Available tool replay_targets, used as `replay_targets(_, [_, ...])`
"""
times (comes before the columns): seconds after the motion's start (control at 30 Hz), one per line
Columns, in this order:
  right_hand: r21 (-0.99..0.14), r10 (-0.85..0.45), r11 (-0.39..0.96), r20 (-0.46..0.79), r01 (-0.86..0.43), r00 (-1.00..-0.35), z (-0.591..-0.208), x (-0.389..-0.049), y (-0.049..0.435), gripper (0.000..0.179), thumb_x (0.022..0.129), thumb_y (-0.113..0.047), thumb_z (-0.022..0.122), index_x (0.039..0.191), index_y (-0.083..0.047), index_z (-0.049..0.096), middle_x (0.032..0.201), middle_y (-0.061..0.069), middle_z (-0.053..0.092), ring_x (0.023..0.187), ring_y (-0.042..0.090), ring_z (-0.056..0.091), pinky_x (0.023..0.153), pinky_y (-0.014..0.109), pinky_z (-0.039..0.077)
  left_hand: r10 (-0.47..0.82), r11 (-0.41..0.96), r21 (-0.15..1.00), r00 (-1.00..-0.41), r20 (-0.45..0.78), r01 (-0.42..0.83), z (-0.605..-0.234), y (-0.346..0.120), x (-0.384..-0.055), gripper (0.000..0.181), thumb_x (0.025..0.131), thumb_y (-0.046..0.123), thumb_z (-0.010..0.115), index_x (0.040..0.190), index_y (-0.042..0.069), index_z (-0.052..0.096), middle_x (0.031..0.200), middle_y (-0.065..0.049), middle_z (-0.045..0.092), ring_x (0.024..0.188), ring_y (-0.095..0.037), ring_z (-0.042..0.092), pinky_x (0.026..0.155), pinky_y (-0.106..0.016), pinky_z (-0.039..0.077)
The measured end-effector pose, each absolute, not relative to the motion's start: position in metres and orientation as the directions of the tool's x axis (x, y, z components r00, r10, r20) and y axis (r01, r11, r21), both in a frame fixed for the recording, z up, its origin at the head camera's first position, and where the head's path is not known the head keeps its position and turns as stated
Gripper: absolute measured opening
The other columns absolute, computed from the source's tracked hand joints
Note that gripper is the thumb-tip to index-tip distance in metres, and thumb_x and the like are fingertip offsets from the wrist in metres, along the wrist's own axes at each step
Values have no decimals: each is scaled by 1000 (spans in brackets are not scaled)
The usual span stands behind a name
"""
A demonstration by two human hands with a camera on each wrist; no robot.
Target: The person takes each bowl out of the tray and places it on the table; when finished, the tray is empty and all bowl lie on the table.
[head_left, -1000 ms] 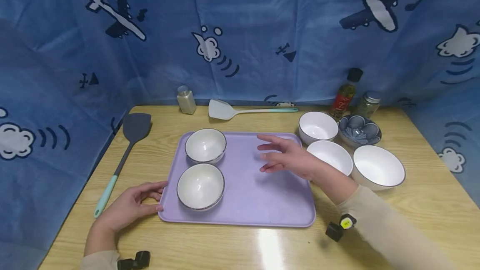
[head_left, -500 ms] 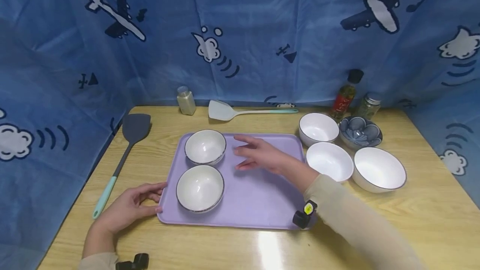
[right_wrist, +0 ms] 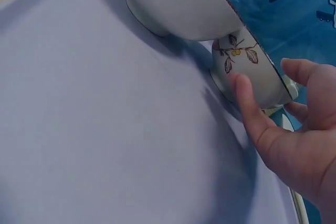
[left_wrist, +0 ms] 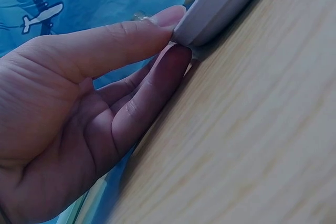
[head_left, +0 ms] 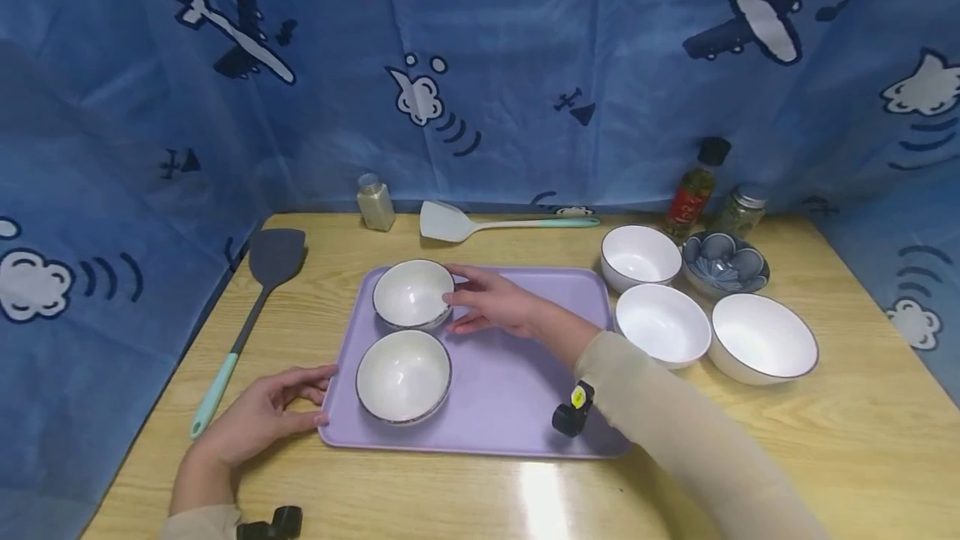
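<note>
A lilac tray (head_left: 525, 390) lies on the wooden table with two white bowls on its left half, one behind the other. My left hand (head_left: 258, 415) holds the tray's left edge, thumb on the rim and a finger beneath it, as the left wrist view shows. My right hand (head_left: 491, 302) is at the right side of the far bowl (head_left: 412, 294), fingers spread. In the right wrist view the thumb is right at this bowl's flower-painted wall (right_wrist: 244, 66), while another finger stands near the rim. The near bowl (head_left: 403, 377) sits just in front, untouched.
Right of the tray stand three white bowls (head_left: 662, 323) and a blue patterned bowl (head_left: 723, 265). Behind them are a red-labelled bottle (head_left: 688, 202) and a jar (head_left: 741, 211). A white spatula (head_left: 450, 222) and shaker (head_left: 375, 202) lie behind; a dark spatula (head_left: 255, 307) lies left.
My right hand has moved left across the tray, from its right side to the far bowl. The left hand has stayed at the tray's edge; the bowls have not shifted.
</note>
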State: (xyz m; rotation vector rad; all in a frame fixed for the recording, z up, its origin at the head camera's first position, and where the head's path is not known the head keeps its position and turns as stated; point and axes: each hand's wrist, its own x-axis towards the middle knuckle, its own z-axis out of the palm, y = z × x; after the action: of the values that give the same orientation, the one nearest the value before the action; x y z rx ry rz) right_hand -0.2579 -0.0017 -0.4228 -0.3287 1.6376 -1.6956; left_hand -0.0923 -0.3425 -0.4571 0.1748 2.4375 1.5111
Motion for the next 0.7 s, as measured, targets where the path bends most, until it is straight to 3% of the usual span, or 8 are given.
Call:
replay_targets(0.3, [-917, -656, 28, -318, 399, -684, -431, -257, -10, 70, 103, -9, 52, 161, -26, 17, 151, 26, 36, 83, 26, 73, 86, 40, 59, 218, 465, 883, -957, -190, -70, -460, -342, -94, 64, 84, 27, 81, 142, 15, 56, 120, -8, 67, 104, -11, 64, 90, -14, 46])
replay_targets(0.7, [-902, -572, -43, -329, 429, -751, -426, -248, -6, 73, 97, 3, 51, 159, -27, 25, 139, 30, 44, 80, 29, 73, 84, 44, 58, 204, 506, 859, -958, -202, -74, -458, -342, -94, 65, 83, 31, 81, 141, 18, 57, 122, -5, 66, 105, -11, 63, 92, -13, 44])
